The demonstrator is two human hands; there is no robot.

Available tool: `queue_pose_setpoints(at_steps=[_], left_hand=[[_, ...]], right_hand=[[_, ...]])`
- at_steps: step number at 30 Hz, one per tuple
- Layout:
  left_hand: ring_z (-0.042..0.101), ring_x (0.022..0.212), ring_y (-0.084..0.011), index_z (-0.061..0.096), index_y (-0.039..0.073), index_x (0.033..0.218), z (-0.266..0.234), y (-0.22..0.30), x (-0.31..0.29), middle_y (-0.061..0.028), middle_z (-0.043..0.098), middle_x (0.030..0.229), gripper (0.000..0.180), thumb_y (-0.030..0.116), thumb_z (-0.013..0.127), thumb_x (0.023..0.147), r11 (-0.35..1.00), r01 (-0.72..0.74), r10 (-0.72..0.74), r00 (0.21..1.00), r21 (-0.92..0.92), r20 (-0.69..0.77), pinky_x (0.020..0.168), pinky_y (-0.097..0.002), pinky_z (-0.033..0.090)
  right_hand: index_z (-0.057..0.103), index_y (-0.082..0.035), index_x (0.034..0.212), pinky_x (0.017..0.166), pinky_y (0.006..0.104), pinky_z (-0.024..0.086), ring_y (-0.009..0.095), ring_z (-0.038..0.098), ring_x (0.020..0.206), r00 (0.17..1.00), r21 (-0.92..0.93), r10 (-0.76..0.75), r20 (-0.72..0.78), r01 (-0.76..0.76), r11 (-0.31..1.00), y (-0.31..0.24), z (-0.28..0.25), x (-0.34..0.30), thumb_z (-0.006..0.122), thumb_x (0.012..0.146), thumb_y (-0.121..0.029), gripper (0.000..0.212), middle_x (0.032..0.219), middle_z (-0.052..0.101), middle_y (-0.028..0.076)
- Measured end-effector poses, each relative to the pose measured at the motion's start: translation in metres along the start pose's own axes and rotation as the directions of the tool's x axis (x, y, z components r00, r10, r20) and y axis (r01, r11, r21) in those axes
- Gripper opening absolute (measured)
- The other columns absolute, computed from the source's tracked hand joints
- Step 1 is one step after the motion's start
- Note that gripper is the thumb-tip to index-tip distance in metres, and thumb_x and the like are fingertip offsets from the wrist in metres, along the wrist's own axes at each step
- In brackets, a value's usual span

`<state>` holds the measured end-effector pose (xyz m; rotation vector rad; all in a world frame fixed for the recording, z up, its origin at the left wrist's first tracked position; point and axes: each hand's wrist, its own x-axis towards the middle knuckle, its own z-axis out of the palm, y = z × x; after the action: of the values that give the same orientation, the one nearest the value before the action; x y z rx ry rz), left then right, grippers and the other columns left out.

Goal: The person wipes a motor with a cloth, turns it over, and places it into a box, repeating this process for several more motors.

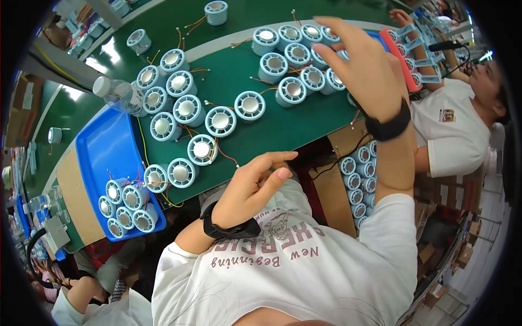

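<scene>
My right hand [361,70] reaches over a cluster of light-blue round motor-like units at the far right of the green table. Its thumb and fingers are apart, close above a unit [330,35], with no object visible between them. The hand hides part of that cluster. My left hand [247,187] hovers empty before the table's near edge, fingers stretched out and apart. Nearest to it are a unit [202,149] and another unit [182,173], each with a silver disc in a spoked rim and thin coloured wires. Black bands circle both wrists.
A blue tray [106,146] at left holds several units at its near end; a clear plastic bottle [117,93] lies beside it. Below the table at right, a cardboard box [333,195] holds rows of units. A red rack [399,60] and a co-worker [451,119] are at right.
</scene>
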<state>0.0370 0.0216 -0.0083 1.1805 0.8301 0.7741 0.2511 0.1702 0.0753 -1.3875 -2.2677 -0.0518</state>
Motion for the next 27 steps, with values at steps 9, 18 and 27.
queue_pose_setpoints(at_steps=[9,18,27], left_hand=[[0.054,0.067,-0.0122,0.063,0.003,0.120,-0.036,0.018,-0.044,-0.0070,0.060,0.082,0.026,0.009,0.059,0.095,0.924,-0.209,0.293,0.925,0.319,-0.241,0.060,-0.0246,0.044],[0.057,0.070,-0.0122,0.060,0.006,0.128,-0.052,0.021,-0.065,-0.0083,0.065,0.094,0.041,0.000,0.064,0.087,0.929,-0.107,0.273,0.844,0.354,-0.461,0.059,-0.0231,0.044],[0.063,0.101,-0.0238,0.054,0.004,0.136,-0.039,0.018,-0.016,-0.0184,0.060,0.119,0.071,-0.002,0.080,0.070,0.626,-0.185,0.687,0.591,0.758,-0.423,0.076,-0.0271,0.051]], right_hand=[[0.053,-0.017,0.135,0.096,0.0409,0.050,0.033,0.058,0.116,0.757,-0.164,-0.289,0.586,0.461,0.872,0.021,0.207,0.250,0.088,0.053,-0.014,0.089,0.125,0.061,0.016],[0.056,-0.011,0.130,0.087,0.0337,0.052,0.022,0.065,0.096,0.829,0.235,-0.332,0.449,0.249,0.940,0.026,0.158,0.220,0.080,0.065,-0.012,0.070,0.115,0.065,0.010],[0.051,-0.009,0.136,0.078,0.0280,0.054,0.012,0.062,0.092,0.604,0.639,-0.588,0.537,0.163,0.752,-0.069,0.012,0.057,0.082,0.071,-0.009,0.072,0.112,0.063,0.006]])
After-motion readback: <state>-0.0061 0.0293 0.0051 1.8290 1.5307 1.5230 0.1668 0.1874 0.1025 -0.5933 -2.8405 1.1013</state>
